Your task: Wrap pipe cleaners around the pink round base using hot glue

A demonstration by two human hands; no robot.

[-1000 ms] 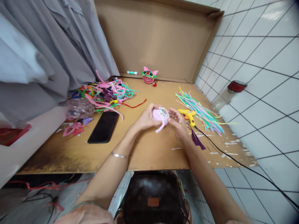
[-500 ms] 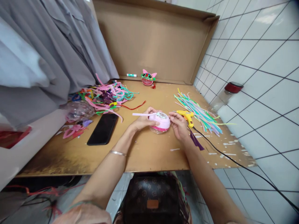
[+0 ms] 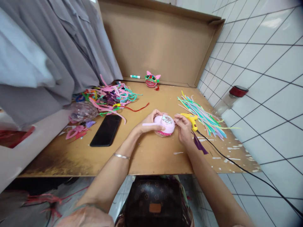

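Observation:
My left hand point(image 3: 151, 120) is closed around a round ball point(image 3: 168, 126) wrapped in pale pink strips, with a darker pink band low on its side. The top of the ball has a clear, whitish patch. One loose pale lilac strip point(image 3: 148, 124) sticks out leftward from the ball, across my left thumb. Just right of the ball, my right hand point(image 3: 184, 126) has its thumb and fingertips pinched together, close to the ball's side. Whatever those fingertips hold is too small to make out. A yellow glue gun point(image 3: 193, 119) lies right behind my right hand.
Pastel pipe cleaners point(image 3: 203, 115) lie at the right, near a red-lidded jar point(image 3: 233, 96). A purple tassel point(image 3: 200, 144) lies by the glue gun's cord. At left are a black phone point(image 3: 105, 130) and tangled pipe cleaners point(image 3: 115, 94). A decorated animal head point(image 3: 151, 80) stands behind.
The ball has turned slightly in my left hand, and the loose strip has dropped from above the hand to across the thumb. My right hand stays pinched beside the ball.

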